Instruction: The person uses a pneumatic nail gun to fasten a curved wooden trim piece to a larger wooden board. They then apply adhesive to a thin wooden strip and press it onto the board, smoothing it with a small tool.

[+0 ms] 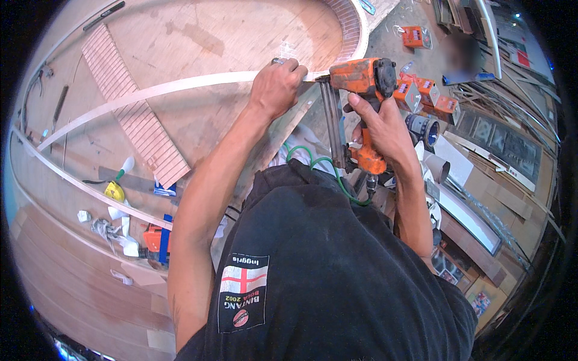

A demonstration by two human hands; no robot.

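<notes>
My right hand (388,126) is wrapped round the handle of an orange and black air nail gun (355,73). The gun's nose touches, or comes very near, a thin pale strip (174,87) that curves across the plywood sheet (253,36). Close to the left of that nose, my left hand (276,89) pinches the same strip, its fingers curled over the edge. A green air hose (301,149) runs to the base of the gun's handle. At the far end, the strip meets a curved rim of grooved wood (355,30).
A grooved board (129,99) lies under the strip. Left of me are a yellow tape measure (114,191), a white-tipped bottle (127,165) and crumpled cloth (108,230). Several orange boxes (415,37), a tape roll (428,130) and stacked wood offcuts (500,198) lie to the right.
</notes>
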